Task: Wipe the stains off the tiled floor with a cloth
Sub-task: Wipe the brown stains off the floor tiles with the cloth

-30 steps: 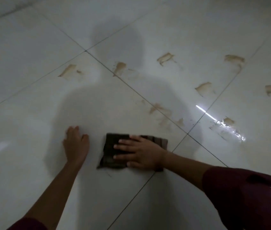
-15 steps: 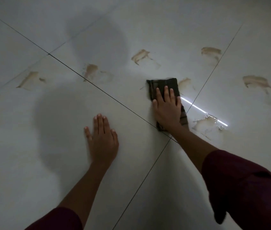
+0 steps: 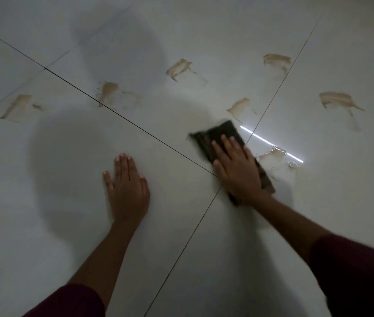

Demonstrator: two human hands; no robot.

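Observation:
A dark folded cloth (image 3: pixel 219 133) lies on the white tiled floor (image 3: pixel 67 145) beside the crossing of the grout lines, blurred by motion. My right hand (image 3: pixel 236 168) presses flat on it with straight fingers. My left hand (image 3: pixel 127 186) rests flat on the tile to the left, holding nothing. Several tan stains mark the floor: one just beyond the cloth (image 3: pixel 238 107), a wet smeared one (image 3: pixel 272 156) to its right, and others farther off (image 3: pixel 179 68), (image 3: pixel 108 91), (image 3: pixel 15 107).
More tan stains sit at the far right (image 3: pixel 277 60), (image 3: pixel 337 100). A bright strip of reflected light (image 3: pixel 272 144) crosses the tile right of the cloth. My shadow darkens the floor ahead of my left hand.
My right hand has slid the cloth back toward me, uncovering the stain beyond it. Earlier it swept the cloth from near my left hand up to the right. My left hand stays planted.

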